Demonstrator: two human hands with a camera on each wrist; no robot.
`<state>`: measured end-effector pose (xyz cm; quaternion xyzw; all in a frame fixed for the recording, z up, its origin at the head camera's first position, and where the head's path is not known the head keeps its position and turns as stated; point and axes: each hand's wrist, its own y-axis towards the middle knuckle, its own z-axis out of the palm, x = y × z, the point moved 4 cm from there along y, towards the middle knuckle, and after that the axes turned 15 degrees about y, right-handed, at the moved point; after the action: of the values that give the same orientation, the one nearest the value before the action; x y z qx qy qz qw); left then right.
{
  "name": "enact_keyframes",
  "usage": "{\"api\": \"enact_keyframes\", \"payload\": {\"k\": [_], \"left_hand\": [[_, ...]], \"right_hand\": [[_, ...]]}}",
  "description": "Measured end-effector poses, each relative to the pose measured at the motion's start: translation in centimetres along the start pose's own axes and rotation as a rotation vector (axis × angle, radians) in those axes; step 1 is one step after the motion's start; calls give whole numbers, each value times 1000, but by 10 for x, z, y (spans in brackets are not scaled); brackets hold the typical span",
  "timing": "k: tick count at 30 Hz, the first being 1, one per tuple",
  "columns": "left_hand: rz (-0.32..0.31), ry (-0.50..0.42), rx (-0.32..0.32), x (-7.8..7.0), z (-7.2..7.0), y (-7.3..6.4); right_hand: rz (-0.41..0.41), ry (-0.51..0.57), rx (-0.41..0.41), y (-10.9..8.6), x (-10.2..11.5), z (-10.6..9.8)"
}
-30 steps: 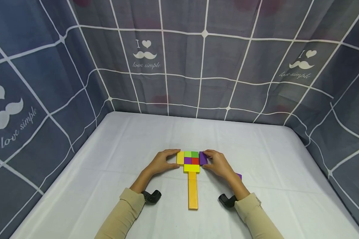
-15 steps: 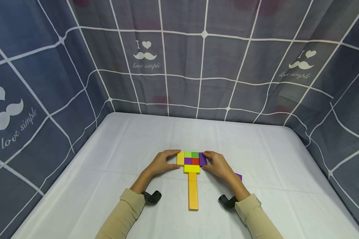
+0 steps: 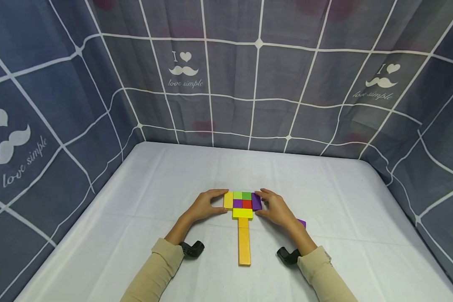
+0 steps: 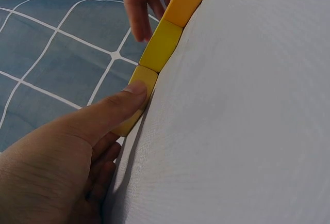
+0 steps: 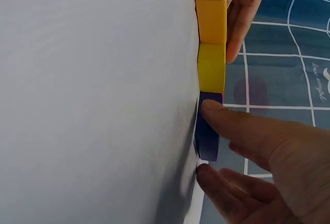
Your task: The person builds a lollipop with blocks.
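Note:
My left hand (image 3: pixel 203 206) pinches a pale yellow block (image 3: pixel 228 200) at the left of a flat block pattern, thumb on its near end (image 4: pixel 139 92) and forefinger at the far end. Across from it, my right hand (image 3: pixel 277 207) holds a dark purple block (image 3: pixel 256 202) the same way, its thumb pressed on the near end in the right wrist view. Between them lie a light green block (image 3: pixel 237 195), a green block (image 3: pixel 247 196), a small purple block (image 3: pixel 237 204) and a red block (image 3: pixel 247 204). A bright yellow block (image 3: pixel 242 214) sits just below these.
A short orange block (image 3: pixel 243 222) and a long orange block (image 3: pixel 244 247) run from the pattern toward me on the white-covered table (image 3: pixel 166 167). Another purple block (image 3: pixel 302 223) shows partly behind my right wrist. A grey checked curtain (image 3: pixel 230 71) encloses the table.
My right fingers shift slightly on the dark purple block, which straightens a little against the pattern. The left hand and the other blocks stay put.

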<state>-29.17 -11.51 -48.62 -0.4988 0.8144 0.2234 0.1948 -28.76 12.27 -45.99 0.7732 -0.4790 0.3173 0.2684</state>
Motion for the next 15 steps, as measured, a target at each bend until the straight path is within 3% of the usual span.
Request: {"api": "enact_keyframes", "payload": {"k": [15], "left_hand": [[10,7,-10,-1,0,0]], "right_hand": [[-84,-8,-39,-46,10,-43]]}}
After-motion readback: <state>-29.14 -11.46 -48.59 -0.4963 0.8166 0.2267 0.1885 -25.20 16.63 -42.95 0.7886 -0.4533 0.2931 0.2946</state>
